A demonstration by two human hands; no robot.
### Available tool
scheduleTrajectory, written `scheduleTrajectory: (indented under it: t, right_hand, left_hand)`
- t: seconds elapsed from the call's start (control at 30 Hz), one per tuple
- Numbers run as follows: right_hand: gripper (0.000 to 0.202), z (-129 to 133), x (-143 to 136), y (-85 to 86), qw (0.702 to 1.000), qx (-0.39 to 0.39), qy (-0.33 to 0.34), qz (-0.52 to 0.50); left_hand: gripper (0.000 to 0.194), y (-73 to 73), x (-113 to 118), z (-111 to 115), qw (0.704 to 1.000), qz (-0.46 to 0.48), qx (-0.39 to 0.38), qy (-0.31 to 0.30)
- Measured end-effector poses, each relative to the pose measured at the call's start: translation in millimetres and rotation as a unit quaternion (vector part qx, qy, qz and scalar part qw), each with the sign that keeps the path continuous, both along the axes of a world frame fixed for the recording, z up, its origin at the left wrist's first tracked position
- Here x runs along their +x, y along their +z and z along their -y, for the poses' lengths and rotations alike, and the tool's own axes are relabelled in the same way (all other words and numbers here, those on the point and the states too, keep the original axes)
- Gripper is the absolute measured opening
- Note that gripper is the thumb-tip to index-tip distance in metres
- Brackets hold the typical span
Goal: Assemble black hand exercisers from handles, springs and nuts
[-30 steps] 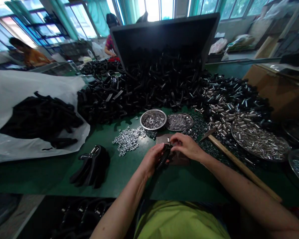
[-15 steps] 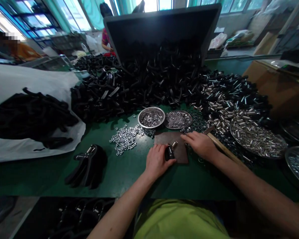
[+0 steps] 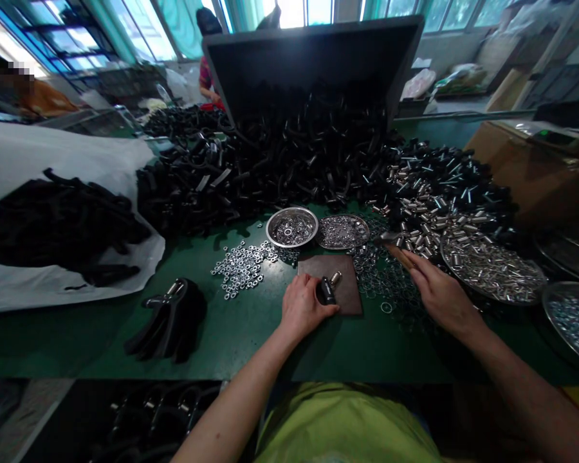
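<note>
My left hand (image 3: 303, 301) is closed around a small black part (image 3: 327, 292) on a flat brown plate (image 3: 350, 289). A silvery spring-like piece (image 3: 336, 278) sticks up beside that black part. To the right, my right hand (image 3: 439, 289) grips the wooden handle of a hammer (image 3: 399, 254); its metal head lies over the pile of thin rings (image 3: 383, 283). Above the plate stand a round metal bowl (image 3: 293, 227) and a shallow dish (image 3: 343, 231), both holding small metal pieces.
Loose nuts (image 3: 244, 267) lie left of the plate. Black clamp-like parts (image 3: 168, 321) stand at the left. A large heap of black parts (image 3: 289, 154) spills from a bin (image 3: 313, 58). Metal trays (image 3: 499, 296) line the right. Two people sit farther back.
My right hand has moved right, away from the plate, and taken hold of the hammer handle. The hammer has shifted and turned. My left hand stays at the black part.
</note>
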State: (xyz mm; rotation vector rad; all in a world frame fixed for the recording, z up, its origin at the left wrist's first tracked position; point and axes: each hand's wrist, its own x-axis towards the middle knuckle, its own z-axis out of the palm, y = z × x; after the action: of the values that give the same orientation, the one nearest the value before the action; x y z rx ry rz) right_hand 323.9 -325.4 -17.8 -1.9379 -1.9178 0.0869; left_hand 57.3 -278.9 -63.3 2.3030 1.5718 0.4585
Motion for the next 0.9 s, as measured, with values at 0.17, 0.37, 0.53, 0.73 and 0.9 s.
scheduleTrajectory:
  t: [0.17, 0.37, 0.53, 0.73, 0.9]
  right_hand:
    - [0.047, 2, -52, 9.1, 0.978, 0.031, 0.157, -0.132]
    - [0.044, 1, -61, 6.9, 0.979, 0.003, 0.172, -0.109]
    - [0.045, 6, -61, -3.6, 0.985, 0.013, 0.164, -0.053]
    - [0.045, -2, -32, -26.7, 0.993, -0.039, 0.059, 0.099]
    - [0.044, -5, 23, -39.3, 0.964, -0.003, -0.129, 0.231]
  left_hand:
    - [0.056, -0.7, 1, 0, 1.000, 0.001, -0.004, 0.008]
    - [0.055, -1.3, 2, 0, 1.000, -0.002, -0.005, 0.016]
    - [0.056, 0.1, 2, 0, 1.000, -0.003, 0.000, 0.013]
    - [0.057, 1.3, 3, 2, 1.000, 0.006, -0.009, 0.017]
    - [0.055, 0.9, 4, 3, 0.994, 0.067, -0.031, 0.082]
